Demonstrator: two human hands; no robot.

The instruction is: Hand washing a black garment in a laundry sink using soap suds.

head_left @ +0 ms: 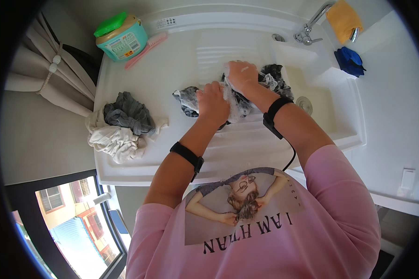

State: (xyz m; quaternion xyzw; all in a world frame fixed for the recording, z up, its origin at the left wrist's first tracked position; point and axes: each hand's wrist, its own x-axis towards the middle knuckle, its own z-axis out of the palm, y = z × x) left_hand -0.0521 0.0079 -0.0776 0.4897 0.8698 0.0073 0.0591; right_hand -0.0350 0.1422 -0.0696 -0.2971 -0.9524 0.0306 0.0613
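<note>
A wet, soapy black-and-grey garment (188, 101) lies bunched across the ribbed washboard part of a white laundry sink (172, 65). My left hand (212, 103) is closed on its left part, fingers curled into the fabric. Further right and a little farther away, my right hand (242, 76) forms a fist around the same cloth. White suds (236, 106) coat the fabric between my hands and specks of foam cling to my right hand. The garment's right end spreads beyond my right wrist, toward the basin. Parts of the cloth beneath both hands are hidden.
At left lie a dark grey cloth (129, 113) and white cloths (118, 142). A green-lidded tub (122, 39) and pink brush (146, 50) stand at the back left. The basin (319, 107), tap (307, 35), yellow cloth (343, 21) and blue cloth (350, 62) are at right.
</note>
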